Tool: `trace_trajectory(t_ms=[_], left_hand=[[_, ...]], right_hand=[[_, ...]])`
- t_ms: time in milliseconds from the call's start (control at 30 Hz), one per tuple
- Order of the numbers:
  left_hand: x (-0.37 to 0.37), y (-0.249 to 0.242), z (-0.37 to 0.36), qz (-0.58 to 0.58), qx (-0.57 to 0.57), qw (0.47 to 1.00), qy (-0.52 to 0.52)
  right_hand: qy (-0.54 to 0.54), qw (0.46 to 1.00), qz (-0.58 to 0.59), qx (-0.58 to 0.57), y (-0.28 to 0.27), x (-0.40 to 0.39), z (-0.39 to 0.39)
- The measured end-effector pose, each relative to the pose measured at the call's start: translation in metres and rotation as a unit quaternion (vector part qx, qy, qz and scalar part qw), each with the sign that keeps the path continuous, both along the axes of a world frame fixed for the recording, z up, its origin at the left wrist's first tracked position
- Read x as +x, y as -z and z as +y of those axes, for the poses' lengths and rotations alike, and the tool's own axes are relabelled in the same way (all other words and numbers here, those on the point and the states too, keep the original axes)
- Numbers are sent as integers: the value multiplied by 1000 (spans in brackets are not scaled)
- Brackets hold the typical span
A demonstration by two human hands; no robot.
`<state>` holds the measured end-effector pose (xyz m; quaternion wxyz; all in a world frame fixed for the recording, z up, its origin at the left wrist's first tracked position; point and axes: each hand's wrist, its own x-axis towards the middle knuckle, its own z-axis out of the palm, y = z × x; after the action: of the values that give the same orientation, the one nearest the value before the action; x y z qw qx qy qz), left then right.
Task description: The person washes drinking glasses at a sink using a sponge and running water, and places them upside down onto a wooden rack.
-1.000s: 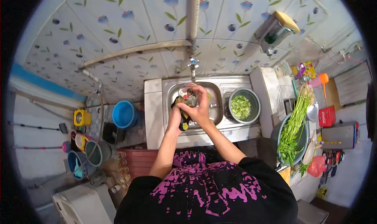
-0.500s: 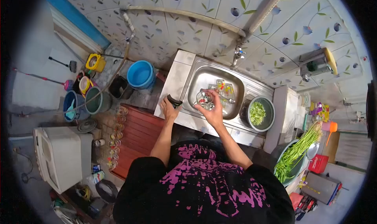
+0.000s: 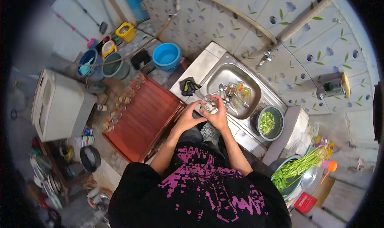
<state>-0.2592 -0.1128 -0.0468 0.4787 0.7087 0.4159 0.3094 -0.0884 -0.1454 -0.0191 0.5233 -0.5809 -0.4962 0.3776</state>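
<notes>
Several spoons point(image 3: 245, 105) and glasses point(image 3: 245, 92) lie near the held glass point(image 3: 208, 104).

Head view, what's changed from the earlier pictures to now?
The left hand let go of the dark cloth, now on the counter, and joined the right hand at the glass. The glass moved from over the basin toward the counter's near edge. The bowl of chopped greens stayed put.
</notes>
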Motion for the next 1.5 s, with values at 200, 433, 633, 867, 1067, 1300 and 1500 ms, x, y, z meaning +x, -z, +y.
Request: trace_trajectory(t_ms=[200,433,633,867,1067,1300,1500], left_hand=[[-48,-6,-72,-54,-66,993,-85],[-119,11,-117,25,46,980,-191],[-176,33,-82,29,60,974,-218],[-225,62,-5,68,75,960,-259],[-242,111,69,86,84,954,-276],[-248,163,137,98,55,925,-362],[-241,205,185,46,40,909,-412]], right_hand=[[-117,989,66,-55,-2,-59,-50],[-184,981,-53,-25,6,-122,-71],[-231,964,-120,-60,20,-174,-28],[-284,941,-182,-17,51,-228,60],[-278,935,-202,-86,84,-255,130],[-249,959,-121,-58,131,-261,185],[-166,968,-78,-174,148,-252,190]])
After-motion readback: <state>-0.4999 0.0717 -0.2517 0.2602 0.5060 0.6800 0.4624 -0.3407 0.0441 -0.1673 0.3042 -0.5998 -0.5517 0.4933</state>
